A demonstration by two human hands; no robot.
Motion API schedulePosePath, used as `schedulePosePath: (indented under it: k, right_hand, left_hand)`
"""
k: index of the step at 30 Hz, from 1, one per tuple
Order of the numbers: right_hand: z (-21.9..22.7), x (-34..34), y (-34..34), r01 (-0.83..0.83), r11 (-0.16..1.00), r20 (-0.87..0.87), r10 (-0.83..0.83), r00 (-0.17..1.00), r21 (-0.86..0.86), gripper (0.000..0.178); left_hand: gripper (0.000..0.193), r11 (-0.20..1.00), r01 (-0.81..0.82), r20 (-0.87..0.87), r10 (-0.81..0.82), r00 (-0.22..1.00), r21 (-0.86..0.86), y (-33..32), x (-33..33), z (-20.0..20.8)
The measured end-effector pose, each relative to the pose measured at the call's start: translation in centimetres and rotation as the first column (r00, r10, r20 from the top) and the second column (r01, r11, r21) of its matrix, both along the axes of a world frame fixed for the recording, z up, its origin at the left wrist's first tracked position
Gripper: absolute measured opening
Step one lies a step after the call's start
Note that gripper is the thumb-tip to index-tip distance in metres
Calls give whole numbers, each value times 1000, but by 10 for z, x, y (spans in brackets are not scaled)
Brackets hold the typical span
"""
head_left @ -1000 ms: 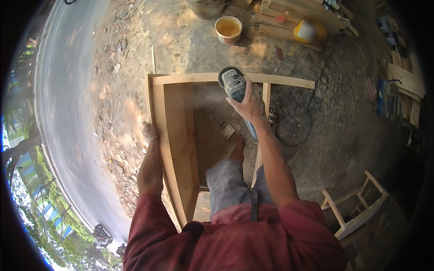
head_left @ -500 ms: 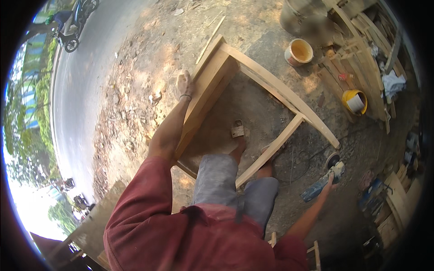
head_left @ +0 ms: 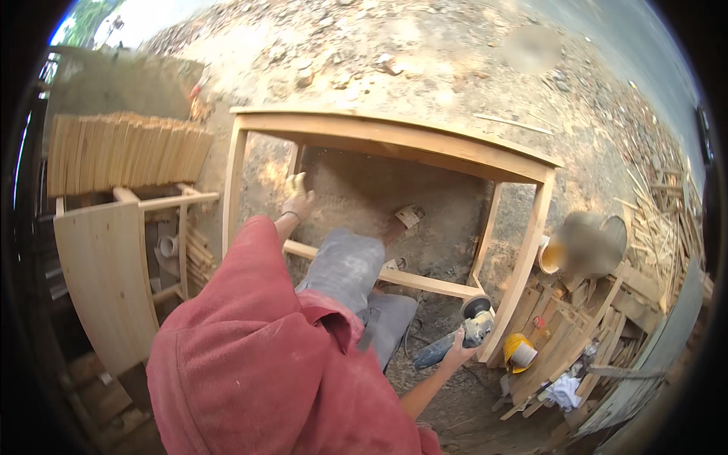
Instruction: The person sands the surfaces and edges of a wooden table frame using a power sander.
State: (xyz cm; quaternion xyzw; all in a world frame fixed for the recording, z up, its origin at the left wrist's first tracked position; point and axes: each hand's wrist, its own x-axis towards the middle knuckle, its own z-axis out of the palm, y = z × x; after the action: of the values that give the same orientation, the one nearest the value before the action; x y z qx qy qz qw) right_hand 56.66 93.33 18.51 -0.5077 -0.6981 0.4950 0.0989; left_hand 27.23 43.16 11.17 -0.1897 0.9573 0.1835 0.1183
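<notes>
Right grip (head_left: 457, 354): I clasp a round-headed power tool (head_left: 477, 327)
Left grip (head_left: 299, 202): I can't tell
Frame (head_left: 394, 131): pale, squared wood
Ground (head_left: 341, 45): gritty, stony

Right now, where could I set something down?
Bare ground shows inside the wooden table frame, between the left hand and the farther sandal. Crowded: right of the angle grinder in the right hand, with planks, yellow container, white rag.

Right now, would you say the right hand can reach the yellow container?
Probably not: the right hand holds a power tool, and a wooden leg seems to stand between it and the container.
</notes>
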Motion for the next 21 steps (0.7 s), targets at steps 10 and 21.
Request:
schedulePosePath:
  k: [10,21]
  right_hand:
    - [9,-131,2,-637,746,-49,656,753,192,88]
    - [-13,-218,-231,-954,298,-26,955,297,25,89]
  left_hand:
    - [72,362,-796,432,891,142,-485,-154,457,94]
    - [55,500,-861,483,732,481,99,-78,586,-37]
